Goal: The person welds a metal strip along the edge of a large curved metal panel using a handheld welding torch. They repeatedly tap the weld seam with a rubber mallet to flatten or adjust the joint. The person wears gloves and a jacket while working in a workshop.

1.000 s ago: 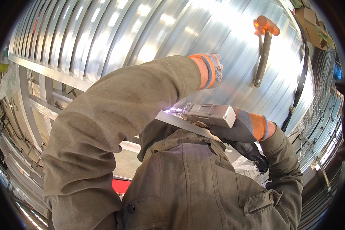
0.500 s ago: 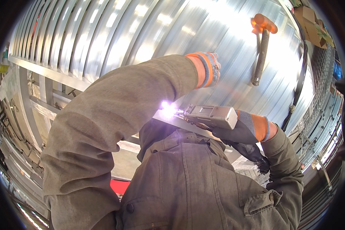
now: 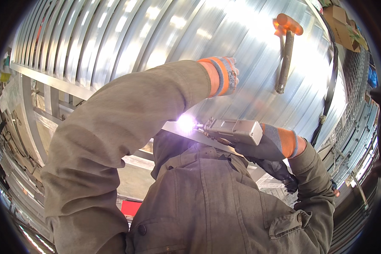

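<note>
My right hand (image 3: pixel 271 144), in a dark, grey and orange glove, is closed around a handheld welding gun (image 3: pixel 236 131). The gun's boxy metal body points left, and a bright violet-white glow (image 3: pixel 186 123) burns at its tip. That light falls along the near metal edge of a ribbed, shiny metal panel (image 3: pixel 258 99), close under my left sleeve. My left arm reaches across the panel. At its end, my left hand (image 3: pixel 229 76), in a grey and orange glove, rests at the panel; its fingers are mostly hidden.
An orange-headed mallet (image 3: pixel 286 53) lies on the panel beyond my right hand. A black cable (image 3: pixel 333 80) runs along the panel's right side. Cardboard (image 3: pixel 340 27) and wire mesh (image 3: pixel 354 80) sit farther right. Metal framing (image 3: pixel 51 99) stands below the panel's left edge.
My left hand and forearm have shifted slightly left. The glow has shrunk from two bright spots to one. The mallet appears a little farther left as the view shifts.
</note>
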### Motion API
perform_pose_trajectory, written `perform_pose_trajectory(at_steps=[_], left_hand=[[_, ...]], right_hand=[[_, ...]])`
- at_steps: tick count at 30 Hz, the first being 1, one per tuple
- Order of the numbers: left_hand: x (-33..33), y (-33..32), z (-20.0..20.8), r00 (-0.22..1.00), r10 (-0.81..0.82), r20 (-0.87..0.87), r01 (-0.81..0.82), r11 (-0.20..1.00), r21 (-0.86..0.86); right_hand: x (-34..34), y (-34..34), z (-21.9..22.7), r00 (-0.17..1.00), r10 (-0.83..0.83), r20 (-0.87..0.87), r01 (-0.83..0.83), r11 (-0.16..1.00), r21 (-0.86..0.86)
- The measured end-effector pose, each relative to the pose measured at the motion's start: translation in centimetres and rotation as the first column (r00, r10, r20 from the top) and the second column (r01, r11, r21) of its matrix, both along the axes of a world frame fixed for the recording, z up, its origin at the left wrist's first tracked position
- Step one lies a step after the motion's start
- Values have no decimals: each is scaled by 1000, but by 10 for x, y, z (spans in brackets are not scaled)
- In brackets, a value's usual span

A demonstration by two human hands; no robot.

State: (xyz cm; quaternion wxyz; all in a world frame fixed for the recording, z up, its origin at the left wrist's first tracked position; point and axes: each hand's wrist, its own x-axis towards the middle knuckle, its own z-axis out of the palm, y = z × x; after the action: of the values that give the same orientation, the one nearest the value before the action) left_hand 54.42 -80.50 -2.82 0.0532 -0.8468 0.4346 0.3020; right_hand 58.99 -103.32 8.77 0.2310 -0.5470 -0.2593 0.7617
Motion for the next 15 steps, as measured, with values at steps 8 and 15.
perform_pose_trajectory(at_steps=[8, 15], left_hand=[[14, -13, 0, 950, 279, -141, -295, 949, -109], [-3, -27, -25, 963, 146, 224, -52, 924, -379]], right_hand=[[12, -24, 14, 997, -15, 82, 11, 999, 39], [26, -49, 22, 994, -101, 48, 105, 989, -103]])
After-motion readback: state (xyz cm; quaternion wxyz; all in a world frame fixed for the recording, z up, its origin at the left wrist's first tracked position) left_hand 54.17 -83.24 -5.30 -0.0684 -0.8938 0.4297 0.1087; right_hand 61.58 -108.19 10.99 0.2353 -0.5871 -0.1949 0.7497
